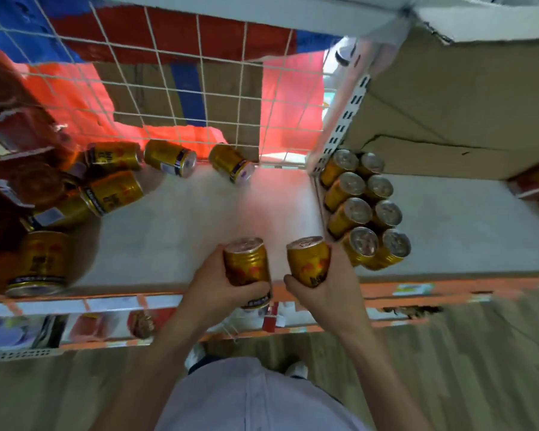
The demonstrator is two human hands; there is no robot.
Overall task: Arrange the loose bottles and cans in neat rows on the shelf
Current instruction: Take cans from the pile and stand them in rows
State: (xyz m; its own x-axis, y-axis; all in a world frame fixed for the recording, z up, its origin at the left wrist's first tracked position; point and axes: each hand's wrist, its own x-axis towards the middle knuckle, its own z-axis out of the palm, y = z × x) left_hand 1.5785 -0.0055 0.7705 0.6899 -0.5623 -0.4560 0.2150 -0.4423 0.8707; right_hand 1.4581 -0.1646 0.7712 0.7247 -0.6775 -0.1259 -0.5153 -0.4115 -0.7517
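Our left hand (210,286) is wrapped round one gold can (246,265) and our right hand (330,287) round a second can (308,259). Both are held upright over the front edge of the shelf (184,222), and neither is set down yet. Just past the perforated post (344,126) to the right, eight cans stand in two neat rows (363,209) of four, the front pair near our right hand. Loose cans (171,157) lie on their sides along the wire back (184,88) and in a heap at the left, where the blur hides what else is mixed in. We judge this to be the carry-and-place step, with much of the sorting left to do. The rows already reach close to the shelf's front edge, so the next move probably calls for starting a fresh row alongside them — each can lowered tops-up, snug against its neighbour, without nudging the front pair off the edge.
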